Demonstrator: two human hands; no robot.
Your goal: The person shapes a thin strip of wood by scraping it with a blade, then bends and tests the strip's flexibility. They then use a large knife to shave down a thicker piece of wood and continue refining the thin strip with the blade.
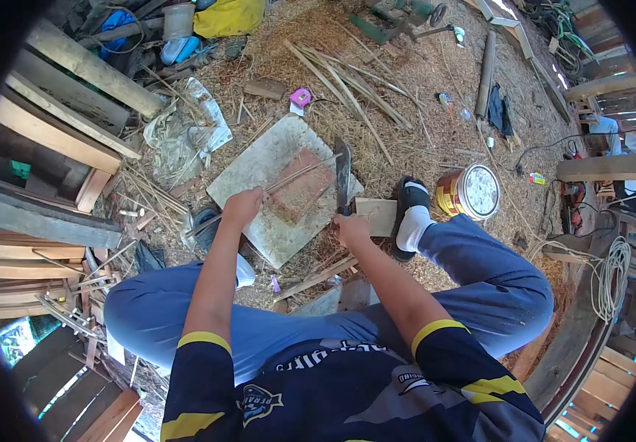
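My left hand (244, 208) is closed around a thin wooden stick (299, 174), which slants up to the right across a reddish-brown block (308, 193). Under the block lies a pale square slab (253, 163) on the ground. My right hand (351, 230) grips the dark handle of a machete (343, 173). Its blade points away from me over the slab's right edge, and the stick's far end overlaps the blade in this view. A small flat board (377, 217) lies right of my right hand, beside my shoe (411, 197).
Wood shavings cover the ground. A bundle of long strips (355, 85) lies beyond the slab, near a pink tape measure (300, 97). A yellow bucket (473, 191) stands by my right leg. Stacked planks (53, 140) line the left; coiled rope (613, 276) hangs at right.
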